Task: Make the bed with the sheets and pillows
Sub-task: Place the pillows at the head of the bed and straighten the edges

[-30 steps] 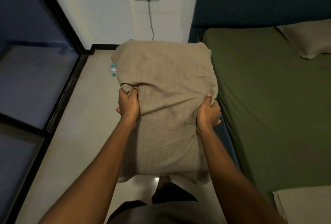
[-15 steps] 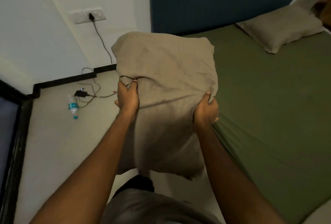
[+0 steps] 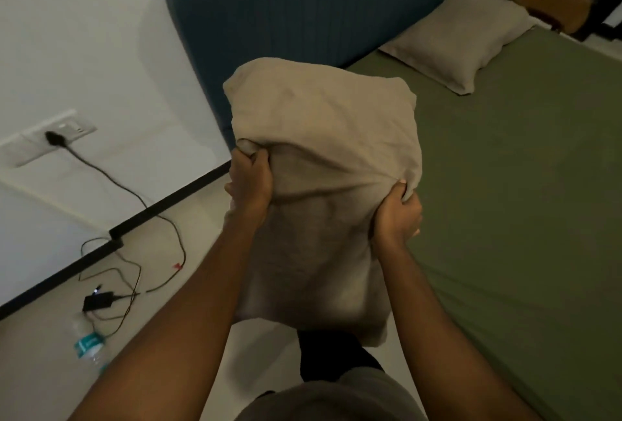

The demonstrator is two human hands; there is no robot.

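Head cam: both hands hold the pillow [image 3: 323,137] up in the air, right at the bed's edge, in front of the headboard [image 3: 303,3]. The left hand [image 3: 250,181] has its fingers bunched tight into the cover on one side, and the right hand [image 3: 397,215] is clenched on a fold on the other. The pillow's lower half hangs loose below them. The green sheet [image 3: 521,201] lies flat on the bed, with a second pillow [image 3: 461,40] at the far end against the headboard. On the floor by the wall there's a charger [image 3: 97,301], its cable going up to the socket [image 3: 50,137], and a bottle [image 3: 89,346] nearby.
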